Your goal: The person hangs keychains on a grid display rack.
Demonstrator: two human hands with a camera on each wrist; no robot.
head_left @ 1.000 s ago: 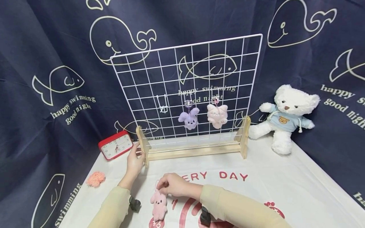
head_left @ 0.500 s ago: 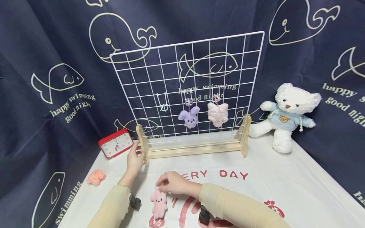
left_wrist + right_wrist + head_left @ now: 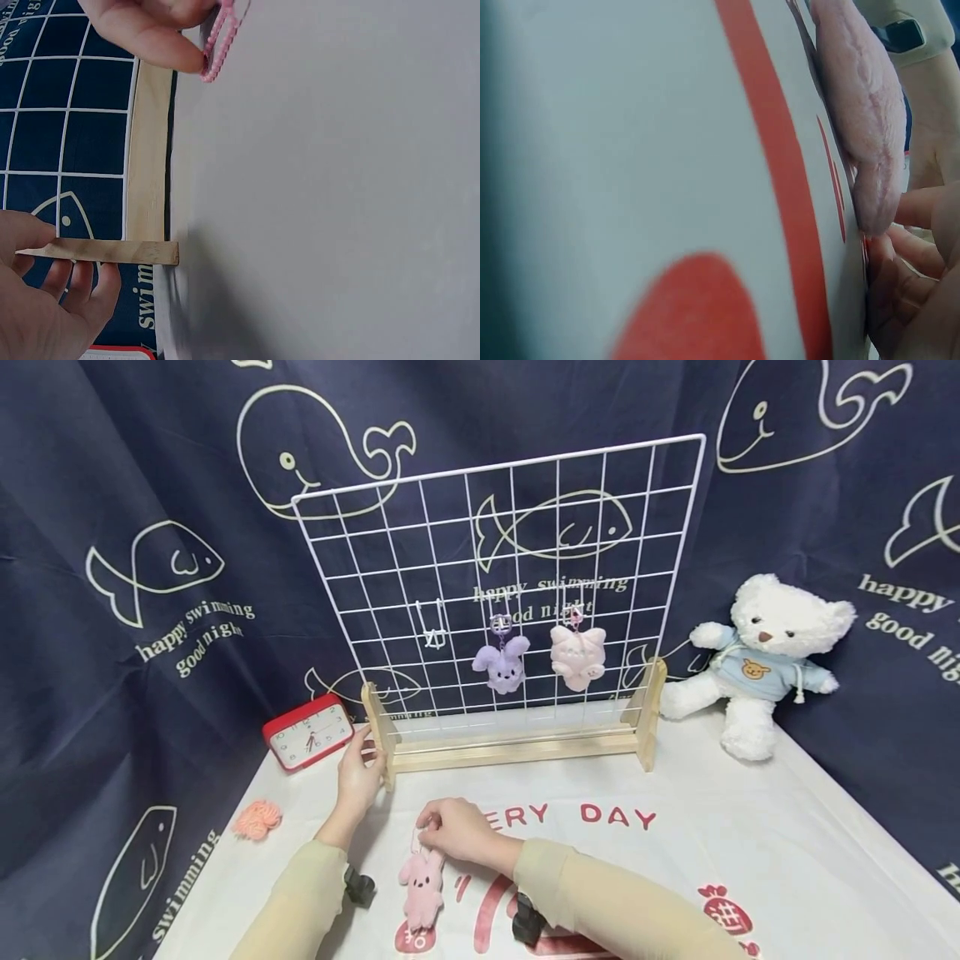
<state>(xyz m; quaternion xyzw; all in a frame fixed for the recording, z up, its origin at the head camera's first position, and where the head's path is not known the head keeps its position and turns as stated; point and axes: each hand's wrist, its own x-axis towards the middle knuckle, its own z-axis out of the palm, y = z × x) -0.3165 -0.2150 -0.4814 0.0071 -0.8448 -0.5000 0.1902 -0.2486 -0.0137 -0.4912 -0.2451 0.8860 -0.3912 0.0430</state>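
Observation:
My left hand (image 3: pixel 360 772) grips the wooden end support (image 3: pixel 97 250) of a white wire grid rack (image 3: pixel 495 568), thumb on one side and fingers on the other in the left wrist view. My right hand (image 3: pixel 461 831) pinches the pink beaded loop (image 3: pixel 219 45) of a pink plush keychain (image 3: pixel 423 893), a long-eared animal that lies on the white tablecloth. The right wrist view shows the plush (image 3: pixel 866 112) from its side, close to the fingers. On the rack hang a purple plush keychain (image 3: pixel 501 667), a pale pink cat-like plush (image 3: pixel 577 657) and a white hook (image 3: pixel 433 637) without a plush.
A red alarm clock (image 3: pixel 309 732) stands left of the rack, beside my left hand. Nearer on that side lies a coral-coloured scrunchie-like item (image 3: pixel 257 820). A white teddy bear (image 3: pixel 757 664) in a blue top sits at the right. Dark printed cloth hangs behind.
The head view has shifted slightly, so the scene sits a little higher in it. Both hands keep their holds; the plush stays in nearly the same place.

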